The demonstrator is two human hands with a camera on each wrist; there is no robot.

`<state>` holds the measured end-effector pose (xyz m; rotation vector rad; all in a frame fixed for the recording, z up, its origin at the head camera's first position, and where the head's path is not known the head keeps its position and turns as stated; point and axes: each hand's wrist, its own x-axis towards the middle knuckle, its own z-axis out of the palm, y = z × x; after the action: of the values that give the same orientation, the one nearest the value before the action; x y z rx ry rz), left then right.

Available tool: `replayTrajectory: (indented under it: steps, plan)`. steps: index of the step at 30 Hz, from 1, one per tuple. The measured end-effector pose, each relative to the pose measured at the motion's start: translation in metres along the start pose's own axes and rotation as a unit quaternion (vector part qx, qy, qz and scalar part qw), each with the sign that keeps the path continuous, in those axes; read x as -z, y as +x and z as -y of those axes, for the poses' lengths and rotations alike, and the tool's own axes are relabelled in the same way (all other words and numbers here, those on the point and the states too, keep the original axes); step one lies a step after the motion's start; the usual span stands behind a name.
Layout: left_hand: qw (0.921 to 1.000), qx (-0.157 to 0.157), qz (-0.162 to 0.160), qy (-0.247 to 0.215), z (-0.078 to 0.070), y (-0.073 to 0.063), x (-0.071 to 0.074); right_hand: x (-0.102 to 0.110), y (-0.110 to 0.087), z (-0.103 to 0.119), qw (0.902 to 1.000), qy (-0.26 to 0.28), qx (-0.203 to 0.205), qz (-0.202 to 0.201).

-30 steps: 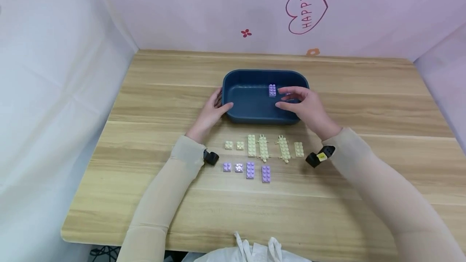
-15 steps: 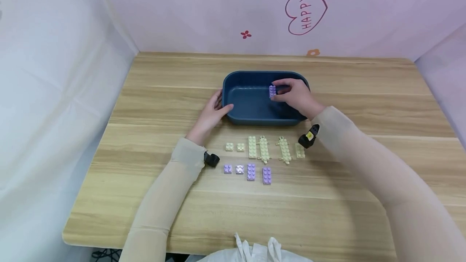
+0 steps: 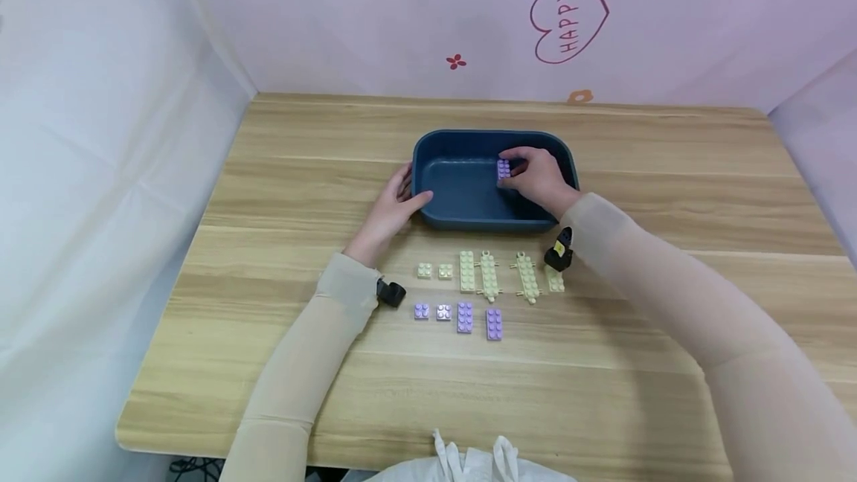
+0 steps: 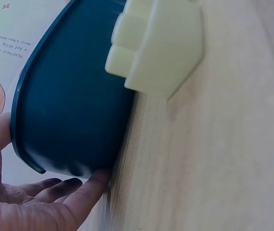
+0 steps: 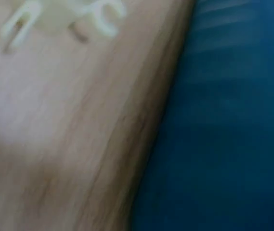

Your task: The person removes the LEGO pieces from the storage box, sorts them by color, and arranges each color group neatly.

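Observation:
A dark blue plastic tub [image 3: 489,226] stands on the wooden table, its wall also large in the left wrist view. My left hand [image 3: 388,213] grips the tub's left end, thumb at the rim and fingers against the outer wall [image 4: 74,91]. Inside the tub, on the right side, my right hand [image 3: 541,178] pinches a purple building brick [image 3: 503,169] between thumb and forefinger. That hand covers part of the tub's floor. In the right wrist view the hand is out of sight; only the tub's side [image 5: 223,139] and the tabletop show.
In front of the tub lies a row of cream bricks [image 3: 466,271], including two axle bases [image 3: 527,277]. The right wrist camera partly hides the rightmost cream brick [image 3: 556,281]. Nearer me is a row of purple bricks [image 3: 464,317]. A printed cloth [image 3: 335,28] hangs behind the table.
My right hand has moved left and deeper into the tub, and its thumb and forefinger have closed on the purple brick. The left hand has stayed at the tub's left end.

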<state>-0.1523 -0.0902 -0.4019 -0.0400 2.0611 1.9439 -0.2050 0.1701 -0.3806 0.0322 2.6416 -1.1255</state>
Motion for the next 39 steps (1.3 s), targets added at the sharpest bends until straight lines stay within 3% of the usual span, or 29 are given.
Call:
replayTrajectory:
  steps: [10,17,24,30,39]
  plan:
    - [1.0000,0.009,0.002,0.002,0.000,-0.001,0.001,-0.003,0.002,0.002,0.9991,-0.040,0.011,0.001]
    - [1.0000,0.000,0.008,-0.004,0.001,0.001,0.000,0.002,-0.003,0.004,0.9999,0.016,-0.003,0.005]
    - [1.0000,-0.003,0.003,-0.004,0.000,0.001,0.001,0.012,-0.012,0.016,0.9974,0.069,0.014,-0.010]
    - [1.0000,-0.001,0.002,-0.003,-0.001,0.001,0.000,0.017,-0.029,0.019,0.9941,0.108,0.011,0.000]
    - [1.0000,0.003,0.005,0.000,0.000,-0.001,0.000,0.020,-0.070,0.018,0.9902,0.137,0.023,0.018]
